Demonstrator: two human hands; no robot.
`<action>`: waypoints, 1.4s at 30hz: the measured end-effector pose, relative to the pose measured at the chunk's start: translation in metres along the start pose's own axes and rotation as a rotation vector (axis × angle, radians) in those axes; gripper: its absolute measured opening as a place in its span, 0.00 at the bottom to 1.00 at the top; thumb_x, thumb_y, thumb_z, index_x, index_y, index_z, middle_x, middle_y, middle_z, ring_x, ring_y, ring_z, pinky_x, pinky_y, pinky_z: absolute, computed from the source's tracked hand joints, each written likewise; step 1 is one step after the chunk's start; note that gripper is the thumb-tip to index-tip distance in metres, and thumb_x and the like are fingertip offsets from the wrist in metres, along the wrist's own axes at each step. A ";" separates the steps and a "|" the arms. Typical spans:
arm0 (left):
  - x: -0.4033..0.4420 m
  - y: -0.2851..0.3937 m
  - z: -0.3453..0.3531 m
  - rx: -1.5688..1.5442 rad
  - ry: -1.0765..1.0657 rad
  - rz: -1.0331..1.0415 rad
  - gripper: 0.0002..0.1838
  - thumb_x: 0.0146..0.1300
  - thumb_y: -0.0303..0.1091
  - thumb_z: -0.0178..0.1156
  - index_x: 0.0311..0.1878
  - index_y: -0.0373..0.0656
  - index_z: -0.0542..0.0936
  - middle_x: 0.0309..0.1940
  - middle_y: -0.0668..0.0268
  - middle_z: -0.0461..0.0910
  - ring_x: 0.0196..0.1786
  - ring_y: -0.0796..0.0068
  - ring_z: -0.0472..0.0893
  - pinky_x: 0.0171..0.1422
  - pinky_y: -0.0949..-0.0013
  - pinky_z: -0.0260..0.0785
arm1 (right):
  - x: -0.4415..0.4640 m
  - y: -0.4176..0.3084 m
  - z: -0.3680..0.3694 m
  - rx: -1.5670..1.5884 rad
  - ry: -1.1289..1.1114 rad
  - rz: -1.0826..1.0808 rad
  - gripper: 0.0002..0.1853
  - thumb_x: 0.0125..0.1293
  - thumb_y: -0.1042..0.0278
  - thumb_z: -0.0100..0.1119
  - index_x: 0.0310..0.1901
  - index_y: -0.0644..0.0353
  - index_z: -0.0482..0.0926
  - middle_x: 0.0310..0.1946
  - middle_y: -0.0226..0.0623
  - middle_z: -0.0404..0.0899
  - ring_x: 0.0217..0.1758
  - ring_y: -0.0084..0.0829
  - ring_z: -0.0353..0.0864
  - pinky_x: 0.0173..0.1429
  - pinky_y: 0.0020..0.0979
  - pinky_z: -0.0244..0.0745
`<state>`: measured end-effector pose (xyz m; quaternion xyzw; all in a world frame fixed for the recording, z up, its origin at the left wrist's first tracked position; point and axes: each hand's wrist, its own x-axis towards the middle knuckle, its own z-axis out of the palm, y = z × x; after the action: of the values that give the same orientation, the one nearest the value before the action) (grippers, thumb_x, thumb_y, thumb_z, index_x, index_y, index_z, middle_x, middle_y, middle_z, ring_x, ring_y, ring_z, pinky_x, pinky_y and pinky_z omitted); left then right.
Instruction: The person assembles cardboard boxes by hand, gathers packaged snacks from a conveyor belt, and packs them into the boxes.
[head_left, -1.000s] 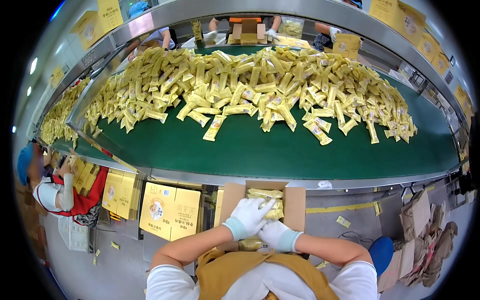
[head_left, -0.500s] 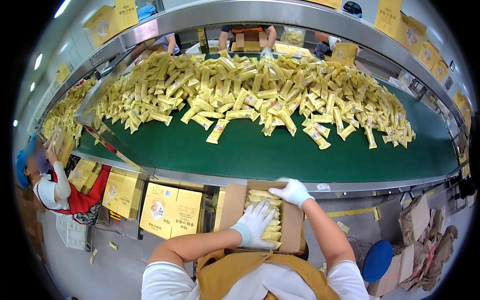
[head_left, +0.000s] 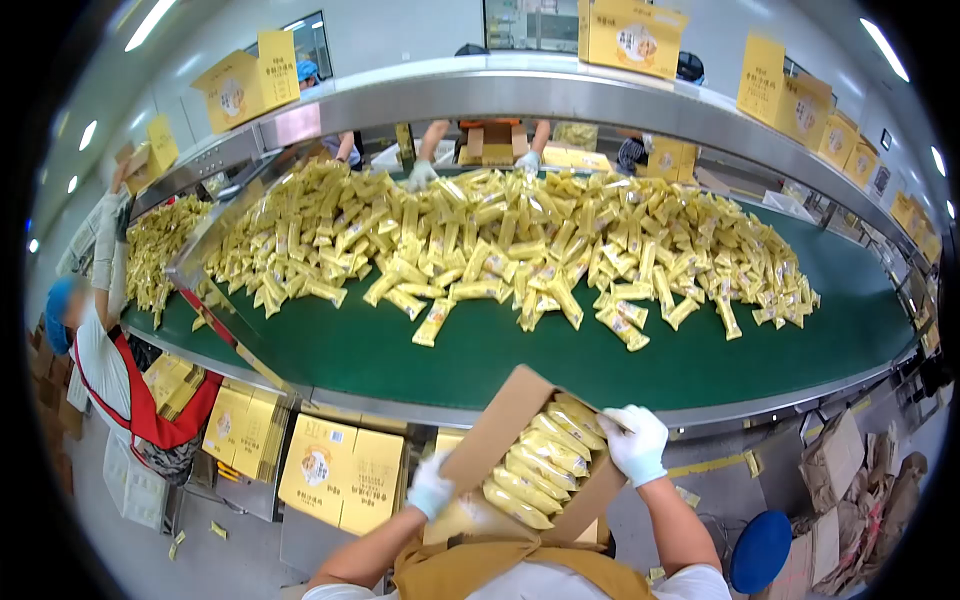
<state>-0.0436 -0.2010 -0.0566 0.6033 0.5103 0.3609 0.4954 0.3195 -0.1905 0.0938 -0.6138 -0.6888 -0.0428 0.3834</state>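
A cardboard box (head_left: 505,410) with its flaps raised is tilted between my two gloved hands in front of my apron. Rows of yellow snack packets (head_left: 540,460) fill its inside. My left hand (head_left: 431,485) grips the lower left side of the box. At the far right corner my right hand (head_left: 637,443) is closed around the box's edge. Beyond the box, a big heap of the same yellow packets (head_left: 470,240) lies on the green conveyor belt (head_left: 400,370).
Flattened yellow cartons (head_left: 340,475) are stacked left of the box. A blue stool (head_left: 760,550) and brown cardboard (head_left: 835,480) are at the right. A metal shelf (head_left: 450,105) carrying yellow boxes spans the belt. One co-worker (head_left: 110,360) stands left; others work across the belt.
My left hand has moved off the packets to the box's left side. The box has been lifted and turned askew. The co-worker at left now reaches up with a box towards the shelf.
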 end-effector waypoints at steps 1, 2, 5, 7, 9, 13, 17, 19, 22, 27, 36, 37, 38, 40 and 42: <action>-0.004 -0.012 0.014 -0.006 -0.099 -0.037 0.24 0.69 0.23 0.53 0.68 0.38 0.70 0.65 0.54 0.74 0.67 0.61 0.74 0.69 0.61 0.71 | -0.001 0.002 0.003 0.072 0.009 0.159 0.05 0.59 0.62 0.72 0.33 0.53 0.88 0.25 0.36 0.82 0.29 0.44 0.82 0.36 0.43 0.77; -0.003 -0.013 0.028 -0.020 -0.160 -0.068 0.25 0.68 0.23 0.55 0.69 0.38 0.69 0.65 0.53 0.74 0.67 0.61 0.74 0.69 0.61 0.71 | -0.005 0.015 0.014 0.041 -0.041 0.294 0.07 0.61 0.61 0.71 0.33 0.54 0.88 0.26 0.40 0.83 0.31 0.47 0.83 0.37 0.43 0.78; 0.010 0.002 0.058 -0.036 -0.238 -0.087 0.30 0.65 0.24 0.60 0.70 0.37 0.65 0.66 0.53 0.73 0.67 0.60 0.74 0.70 0.60 0.70 | 0.005 0.020 0.012 0.102 -0.148 0.445 0.10 0.63 0.61 0.71 0.35 0.60 0.87 0.30 0.47 0.86 0.35 0.50 0.86 0.40 0.41 0.80; 0.026 0.031 0.058 -0.034 -0.256 -0.010 0.35 0.62 0.25 0.63 0.72 0.37 0.62 0.66 0.53 0.73 0.67 0.60 0.74 0.70 0.59 0.70 | 0.024 0.014 0.003 0.245 -0.097 0.425 0.12 0.64 0.62 0.70 0.38 0.64 0.87 0.32 0.49 0.87 0.36 0.46 0.88 0.41 0.38 0.80; 0.044 0.073 0.044 -0.024 -0.249 0.123 0.39 0.60 0.26 0.66 0.73 0.37 0.60 0.66 0.53 0.72 0.67 0.60 0.74 0.71 0.59 0.70 | 0.047 0.010 -0.007 0.436 0.042 0.391 0.14 0.66 0.63 0.69 0.41 0.68 0.87 0.34 0.48 0.89 0.37 0.39 0.90 0.42 0.35 0.80; 0.114 0.210 -0.021 0.035 -0.127 0.521 0.48 0.56 0.27 0.72 0.76 0.36 0.54 0.66 0.52 0.71 0.67 0.60 0.75 0.72 0.57 0.69 | 0.159 -0.039 -0.074 0.514 0.121 0.237 0.17 0.70 0.65 0.65 0.49 0.74 0.83 0.41 0.45 0.89 0.44 0.30 0.88 0.48 0.31 0.79; 0.234 0.341 -0.102 0.079 0.141 0.925 0.45 0.57 0.27 0.73 0.75 0.36 0.59 0.65 0.56 0.74 0.65 0.66 0.75 0.70 0.61 0.70 | 0.310 -0.058 -0.111 0.545 0.363 -0.118 0.17 0.72 0.60 0.62 0.48 0.69 0.82 0.40 0.40 0.86 0.41 0.27 0.81 0.49 0.30 0.75; 0.286 0.407 -0.135 0.152 0.257 1.031 0.36 0.63 0.30 0.70 0.73 0.39 0.65 0.60 0.60 0.78 0.60 0.70 0.78 0.65 0.65 0.73 | 0.387 -0.058 -0.127 0.830 0.229 -0.185 0.18 0.75 0.62 0.59 0.60 0.63 0.80 0.46 0.35 0.84 0.48 0.21 0.80 0.52 0.27 0.75; 0.373 0.476 -0.206 0.334 0.446 1.078 0.19 0.73 0.43 0.61 0.57 0.38 0.79 0.43 0.67 0.82 0.43 0.78 0.77 0.53 0.69 0.73 | 0.466 -0.083 -0.106 1.223 0.209 -0.222 0.44 0.74 0.34 0.50 0.70 0.74 0.64 0.65 0.57 0.72 0.70 0.48 0.72 0.72 0.41 0.68; 0.384 0.514 -0.178 0.207 0.258 1.084 0.29 0.75 0.51 0.60 0.67 0.37 0.74 0.55 0.60 0.82 0.53 0.72 0.81 0.59 0.68 0.74 | 0.499 -0.095 -0.076 1.203 0.242 -0.264 0.52 0.73 0.27 0.44 0.74 0.76 0.57 0.69 0.63 0.65 0.72 0.50 0.68 0.75 0.42 0.65; 0.389 0.471 -0.141 -0.004 0.225 1.261 0.32 0.70 0.52 0.66 0.64 0.34 0.77 0.56 0.62 0.83 0.56 0.72 0.81 0.61 0.69 0.73 | 0.469 -0.104 -0.056 0.703 0.383 -0.487 0.43 0.71 0.39 0.58 0.70 0.74 0.65 0.64 0.54 0.73 0.62 0.40 0.74 0.70 0.38 0.67; 0.381 0.478 -0.132 0.003 0.318 1.246 0.32 0.69 0.53 0.66 0.64 0.34 0.77 0.56 0.61 0.83 0.56 0.72 0.81 0.61 0.69 0.73 | 0.472 -0.102 -0.056 0.681 0.389 -0.495 0.43 0.71 0.40 0.59 0.70 0.74 0.65 0.63 0.53 0.74 0.62 0.40 0.75 0.70 0.38 0.67; 0.373 0.485 -0.123 0.010 0.409 1.227 0.33 0.69 0.53 0.66 0.64 0.34 0.77 0.56 0.61 0.83 0.56 0.72 0.81 0.62 0.69 0.72 | 0.476 -0.099 -0.055 0.662 0.394 -0.496 0.42 0.71 0.41 0.60 0.70 0.74 0.65 0.63 0.53 0.75 0.62 0.39 0.75 0.69 0.38 0.68; 0.367 0.496 -0.124 0.073 0.515 1.193 0.34 0.68 0.54 0.67 0.63 0.33 0.78 0.55 0.60 0.83 0.56 0.72 0.81 0.62 0.69 0.71 | 0.485 -0.096 -0.053 0.625 0.400 -0.504 0.41 0.71 0.44 0.61 0.71 0.73 0.65 0.62 0.52 0.76 0.61 0.39 0.76 0.69 0.37 0.69; 0.382 0.497 -0.148 0.146 0.410 1.250 0.37 0.67 0.58 0.66 0.62 0.32 0.78 0.55 0.58 0.83 0.56 0.70 0.80 0.63 0.68 0.70 | 0.495 -0.093 -0.052 0.589 0.412 -0.506 0.40 0.70 0.46 0.62 0.71 0.73 0.65 0.61 0.51 0.78 0.60 0.38 0.77 0.68 0.37 0.70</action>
<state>0.0292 0.2100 0.4334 0.7370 0.1711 0.6525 0.0433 0.2861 0.1616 0.4554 -0.2689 -0.7095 -0.0589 0.6487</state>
